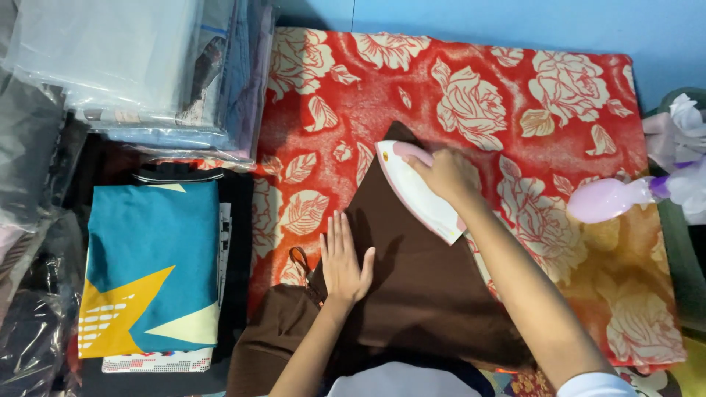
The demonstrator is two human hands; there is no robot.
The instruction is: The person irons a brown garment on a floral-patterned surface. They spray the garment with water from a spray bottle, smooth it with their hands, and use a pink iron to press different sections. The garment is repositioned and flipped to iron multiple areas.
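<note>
Two hands are seen over a brown garment (412, 287), which is spread near the middle of the view, toward 6 o'clock. The right hand (443, 175) is closed around the handle of a white and pink iron (415, 192), and the iron is pressed flat on the upper part of the brown cloth. The left hand (343, 259) is laid open on the same garment, at about 8 o'clock from the iron, with the fingers held straight and close together and the palm down. A small loop (300, 259) of the garment is seen just beside this hand, at its 9 o'clock. The garment is carried by a red blanket with cream roses (515, 95), which covers the surface below. At 3 o'clock from the iron, near the blanket's edge, a pale purple spray bottle (607, 198) is lying. At 9 o'clock, well apart from the hands, a folded teal cloth with a yellow star shape (151, 268) is placed on a pile. At 11 o'clock a stack of clothes in clear plastic bags (140, 66) is found.
</note>
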